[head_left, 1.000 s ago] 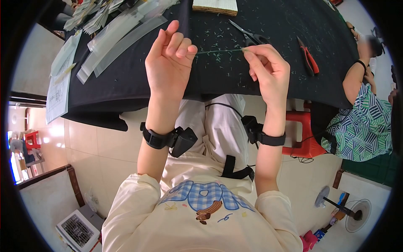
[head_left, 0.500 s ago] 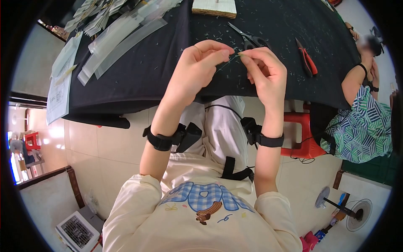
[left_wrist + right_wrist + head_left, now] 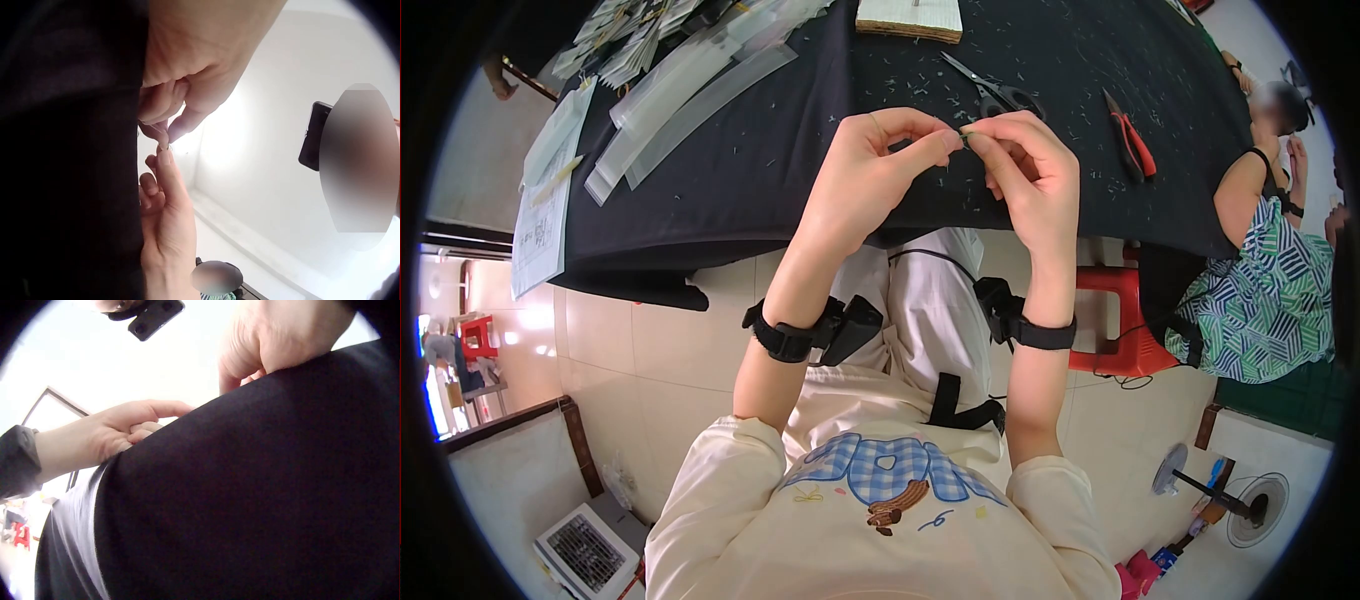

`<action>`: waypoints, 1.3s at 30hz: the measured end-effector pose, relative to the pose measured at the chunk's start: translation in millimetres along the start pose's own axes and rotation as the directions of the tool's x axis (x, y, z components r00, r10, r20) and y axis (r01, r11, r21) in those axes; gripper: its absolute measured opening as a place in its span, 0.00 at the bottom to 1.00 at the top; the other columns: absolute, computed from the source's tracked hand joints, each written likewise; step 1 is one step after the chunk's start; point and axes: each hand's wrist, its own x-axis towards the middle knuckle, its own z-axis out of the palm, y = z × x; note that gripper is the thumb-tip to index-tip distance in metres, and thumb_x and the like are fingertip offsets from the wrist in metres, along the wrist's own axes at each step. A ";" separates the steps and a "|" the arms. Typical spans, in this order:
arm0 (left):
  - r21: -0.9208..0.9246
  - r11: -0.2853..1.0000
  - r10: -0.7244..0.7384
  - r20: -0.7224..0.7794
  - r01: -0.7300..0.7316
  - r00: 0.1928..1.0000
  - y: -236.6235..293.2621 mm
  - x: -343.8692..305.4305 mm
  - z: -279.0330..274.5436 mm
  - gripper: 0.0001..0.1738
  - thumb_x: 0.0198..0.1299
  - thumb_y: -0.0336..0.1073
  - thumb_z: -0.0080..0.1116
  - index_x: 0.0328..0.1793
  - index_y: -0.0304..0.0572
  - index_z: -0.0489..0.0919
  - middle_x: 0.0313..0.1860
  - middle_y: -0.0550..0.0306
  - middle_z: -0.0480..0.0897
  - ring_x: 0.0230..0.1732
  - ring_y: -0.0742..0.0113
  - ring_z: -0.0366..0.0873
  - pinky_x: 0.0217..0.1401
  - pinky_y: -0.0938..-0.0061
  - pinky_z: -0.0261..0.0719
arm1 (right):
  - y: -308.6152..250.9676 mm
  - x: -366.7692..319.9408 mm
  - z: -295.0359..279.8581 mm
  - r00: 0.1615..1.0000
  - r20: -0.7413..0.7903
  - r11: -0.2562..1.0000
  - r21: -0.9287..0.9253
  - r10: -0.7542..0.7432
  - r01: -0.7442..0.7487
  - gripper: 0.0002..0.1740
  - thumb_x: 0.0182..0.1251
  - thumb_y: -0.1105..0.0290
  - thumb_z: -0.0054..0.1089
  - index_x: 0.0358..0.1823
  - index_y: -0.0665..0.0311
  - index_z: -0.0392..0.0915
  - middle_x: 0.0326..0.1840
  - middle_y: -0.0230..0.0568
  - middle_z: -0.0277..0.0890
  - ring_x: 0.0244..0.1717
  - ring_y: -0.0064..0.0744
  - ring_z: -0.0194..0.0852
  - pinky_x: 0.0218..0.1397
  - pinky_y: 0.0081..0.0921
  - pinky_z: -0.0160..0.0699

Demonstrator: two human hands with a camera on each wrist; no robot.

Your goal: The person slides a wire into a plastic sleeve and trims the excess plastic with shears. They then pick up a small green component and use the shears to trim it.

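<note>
Over the front part of the black-covered table, my left hand (image 3: 850,180) and right hand (image 3: 1040,175) meet at the fingertips. Between them shows a short bit of thin green thread (image 3: 965,136); most of it is hidden by the fingers. Thumb and forefinger of the right hand pinch the thread. The left thumb and forefinger pinch at the same spot from the other side. In the left wrist view, the tips of both hands come together just past the table edge. The tablecloth hides the fingertips in the right wrist view.
Black-handled scissors (image 3: 992,92) lie just beyond the hands, red-handled pliers (image 3: 1132,140) to the right. Small green scraps are strewn over the black cloth (image 3: 730,180). A wooden block (image 3: 910,20) stands at the back; clear plastic strips (image 3: 665,120) lie left. Another person sits at right.
My left hand has turned over and moved right to meet the right hand. The thread, earlier stretched between the hands, now shows only at the fingertips. The right hand shifted slightly left.
</note>
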 end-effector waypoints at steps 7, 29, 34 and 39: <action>0.034 0.999 0.021 0.010 -0.022 1.000 -1.4 0.3 0.7 0.09 0.57 0.34 0.58 0.39 0.35 0.82 0.25 0.65 0.77 0.15 0.90 0.54 0.14 0.88 0.45 | 0.2 -0.2 -0.8 1.000 0.010 1.000 0.012 -0.003 0.003 0.05 0.57 0.81 0.59 0.34 0.66 0.81 0.30 0.29 0.75 0.21 0.11 0.65 0.21 0.10 0.61; -0.001 0.998 -0.065 -0.008 0.065 0.998 8.1 -4.9 3.4 0.07 0.56 0.32 0.57 0.34 0.35 0.80 0.26 0.64 0.78 0.22 0.87 0.65 0.20 0.88 0.55 | -2.5 1.7 -8.0 0.959 -0.243 0.986 0.038 -0.148 0.162 0.08 0.60 0.78 0.57 0.41 0.67 0.78 0.34 0.32 0.73 0.30 0.13 0.68 0.31 0.12 0.65; 0.052 0.997 0.067 -0.071 -0.063 0.995 -1.4 -3.0 11.1 0.04 0.58 0.29 0.56 0.34 0.36 0.79 0.23 0.66 0.75 0.14 0.89 0.55 0.15 0.87 0.45 | -27.4 14.1 -70.4 0.885 -0.387 0.764 -0.642 -0.257 -0.059 0.07 0.58 0.71 0.59 0.37 0.63 0.77 0.39 0.39 0.75 0.44 0.37 0.69 0.47 0.29 0.68; 0.177 0.969 0.199 -0.144 -0.172 0.969 -8.3 -7.2 16.9 0.03 0.57 0.26 0.56 0.33 0.35 0.79 0.22 0.68 0.75 0.15 0.90 0.55 0.16 0.87 0.47 | 26.4 16.6 -126.5 0.942 -0.330 0.340 -0.895 -0.066 -0.289 0.19 0.57 0.58 0.62 0.42 0.64 0.73 0.48 0.45 0.70 0.54 0.48 0.63 0.54 0.42 0.64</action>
